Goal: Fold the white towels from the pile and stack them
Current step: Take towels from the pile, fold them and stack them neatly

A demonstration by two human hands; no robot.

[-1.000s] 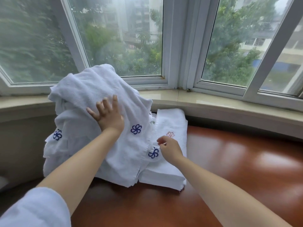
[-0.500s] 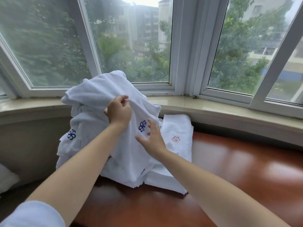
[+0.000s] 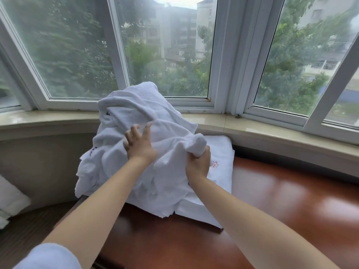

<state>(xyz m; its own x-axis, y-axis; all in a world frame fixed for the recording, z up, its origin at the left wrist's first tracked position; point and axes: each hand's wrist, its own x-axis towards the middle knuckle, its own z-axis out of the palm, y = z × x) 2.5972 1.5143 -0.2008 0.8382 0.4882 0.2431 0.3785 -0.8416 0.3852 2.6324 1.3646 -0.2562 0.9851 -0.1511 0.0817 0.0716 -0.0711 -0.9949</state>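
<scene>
The right hand [image 3: 198, 164] grips a bunched fold of the crumpled white terry towel pile [image 3: 139, 152], nearer the folded white towel stack [image 3: 221, 171], while the left hand [image 3: 138, 146] presses open-fingered on the pile.

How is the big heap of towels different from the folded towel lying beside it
The heap of towels is crumpled and stands tall against the window sill; the folded towel lies flat and neat on the red-brown surface. The heap is far bulkier. The left hand presses on the heap and the right hand grips a bunch of it, while neither grips the folded towel. Both are white terry cloth.
</scene>
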